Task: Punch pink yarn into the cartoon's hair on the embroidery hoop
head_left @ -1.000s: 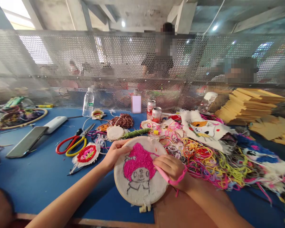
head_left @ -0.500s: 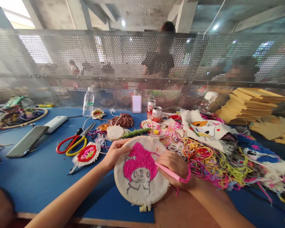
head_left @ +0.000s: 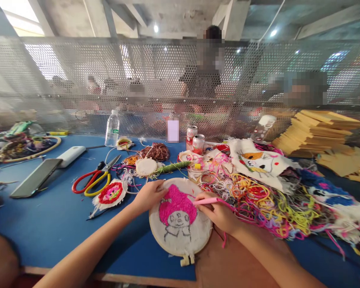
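A round embroidery hoop [head_left: 180,250] with white cloth is tilted toward me over the table's front part. On its cloth are a dense magenta yarn hood [head_left: 178,202] and a grey-outlined character face. My left hand [head_left: 150,196] grips the hoop's upper left rim, the fingers partly hidden behind it. Between the fingers of my right hand [head_left: 217,214] is a pink punch needle [head_left: 208,201], its tip close to the right edge of the magenta area. Pink yarn trails from the needle, and a loose end hangs below my right hand.
Left of the hoop lie red-and-yellow-handled scissors [head_left: 100,181], a round flower patch [head_left: 110,194] and a phone [head_left: 36,178]. A tangled yarn heap [head_left: 258,200] spreads at right. Behind stand a bottle [head_left: 112,130], two cans [head_left: 198,144], stacked yellow pieces [head_left: 312,132] and a perforated metal screen [head_left: 162,80].
The hoop has shifted slightly right and turned a little. The punch needle has swung from slanting down to nearly level, and my right hand has rolled with it, now lower behind the needle.
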Available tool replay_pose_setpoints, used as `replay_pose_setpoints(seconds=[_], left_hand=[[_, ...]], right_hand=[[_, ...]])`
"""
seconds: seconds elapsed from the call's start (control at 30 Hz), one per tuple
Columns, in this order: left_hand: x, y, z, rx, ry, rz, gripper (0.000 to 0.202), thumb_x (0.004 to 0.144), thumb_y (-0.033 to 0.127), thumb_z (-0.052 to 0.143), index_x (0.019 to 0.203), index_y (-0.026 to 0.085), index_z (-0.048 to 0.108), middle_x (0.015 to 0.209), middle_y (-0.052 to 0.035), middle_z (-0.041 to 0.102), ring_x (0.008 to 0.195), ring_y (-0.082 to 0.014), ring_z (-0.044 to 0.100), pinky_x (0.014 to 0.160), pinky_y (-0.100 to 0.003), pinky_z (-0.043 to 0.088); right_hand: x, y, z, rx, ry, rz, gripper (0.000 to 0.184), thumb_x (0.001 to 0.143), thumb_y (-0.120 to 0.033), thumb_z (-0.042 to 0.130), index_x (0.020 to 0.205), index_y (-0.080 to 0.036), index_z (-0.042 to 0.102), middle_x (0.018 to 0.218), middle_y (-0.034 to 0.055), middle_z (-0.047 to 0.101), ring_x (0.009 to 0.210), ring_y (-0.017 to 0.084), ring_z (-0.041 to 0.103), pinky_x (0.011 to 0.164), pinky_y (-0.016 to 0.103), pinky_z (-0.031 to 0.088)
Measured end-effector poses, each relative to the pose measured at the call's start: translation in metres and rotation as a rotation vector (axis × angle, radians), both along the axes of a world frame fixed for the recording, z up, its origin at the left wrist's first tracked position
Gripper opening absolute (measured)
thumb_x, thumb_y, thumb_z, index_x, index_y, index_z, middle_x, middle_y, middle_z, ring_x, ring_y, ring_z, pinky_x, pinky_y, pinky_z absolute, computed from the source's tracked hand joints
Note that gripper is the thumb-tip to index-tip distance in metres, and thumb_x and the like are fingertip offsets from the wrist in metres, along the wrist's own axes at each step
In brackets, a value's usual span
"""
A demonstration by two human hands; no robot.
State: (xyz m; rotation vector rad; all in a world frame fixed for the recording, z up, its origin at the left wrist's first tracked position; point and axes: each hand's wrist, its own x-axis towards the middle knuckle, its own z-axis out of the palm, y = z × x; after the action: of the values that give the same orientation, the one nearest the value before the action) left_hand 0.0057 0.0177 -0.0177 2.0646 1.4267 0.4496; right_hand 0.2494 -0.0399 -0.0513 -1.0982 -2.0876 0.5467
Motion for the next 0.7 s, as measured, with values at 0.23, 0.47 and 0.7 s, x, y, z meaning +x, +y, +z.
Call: replay_pose_setpoints(seconds=[0.23, 0.47, 0.7], left_hand=[[0.018, -0.029, -0.006, 0.517, 0.299, -0.507, 0.043, 0.086, 0.026, 0.041, 0.129, 0.025, 0.044, 0.119, -0.0082, 0.052, 0.107, -0.0235, 0.045, 0.093, -0.038, 0.037], [0.022, -0.037, -0.011, 0.546, 0.315, -0.641, 0.047, 0.088, 0.024, 0.038, 0.135, 0.023, 0.034, 0.123, -0.0074, 0.052, 0.11, -0.0229, 0.044, 0.097, -0.039, 0.032], [0.021, -0.034, -0.011, 0.565, 0.361, -0.628, 0.043, 0.089, 0.024, 0.038, 0.131, 0.025, 0.04, 0.12, -0.005, 0.054, 0.107, -0.0214, 0.047, 0.094, -0.036, 0.032]], right_hand=[[0.002, 0.0, -0.001, -0.11, 0.053, 0.004, 0.012, 0.086, -0.026, 0.052, 0.091, -0.024, 0.063, 0.087, -0.001, 0.069, 0.084, 0.014, 0.064, 0.074, 0.023, 0.049], [0.001, 0.0, 0.001, -0.04, 0.036, 0.015, 0.011, 0.087, -0.025, 0.051, 0.087, -0.022, 0.062, 0.086, -0.0004, 0.069, 0.082, 0.014, 0.065, 0.076, 0.024, 0.05], [0.002, -0.001, -0.001, -0.012, 0.016, 0.035, 0.015, 0.089, -0.023, 0.048, 0.095, -0.022, 0.061, 0.088, 0.001, 0.067, 0.079, 0.014, 0.063, 0.073, 0.025, 0.049]])
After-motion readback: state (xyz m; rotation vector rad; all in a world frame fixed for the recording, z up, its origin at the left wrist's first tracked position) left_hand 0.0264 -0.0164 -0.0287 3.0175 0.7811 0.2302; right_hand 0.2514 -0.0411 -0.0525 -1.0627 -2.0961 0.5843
